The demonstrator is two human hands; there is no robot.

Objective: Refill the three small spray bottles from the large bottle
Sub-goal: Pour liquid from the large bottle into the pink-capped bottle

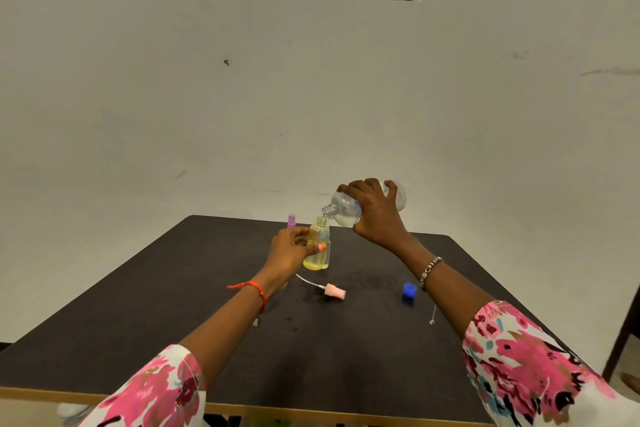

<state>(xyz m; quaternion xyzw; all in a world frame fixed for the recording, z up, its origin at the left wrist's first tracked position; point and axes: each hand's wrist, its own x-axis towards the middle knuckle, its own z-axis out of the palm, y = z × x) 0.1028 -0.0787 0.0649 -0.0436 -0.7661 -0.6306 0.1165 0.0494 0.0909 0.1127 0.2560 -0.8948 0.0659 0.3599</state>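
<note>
The right hand [375, 215] is gripping the tipped large bottle [349, 210] over the yellow spray bottle [318, 246], which the left hand [292, 250] is clasping mid-table; tipping further risks flooding past that narrow neck

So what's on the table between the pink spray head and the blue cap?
Nothing: the head view shows only bare dark table between the pink spray head and the blue cap.
</note>
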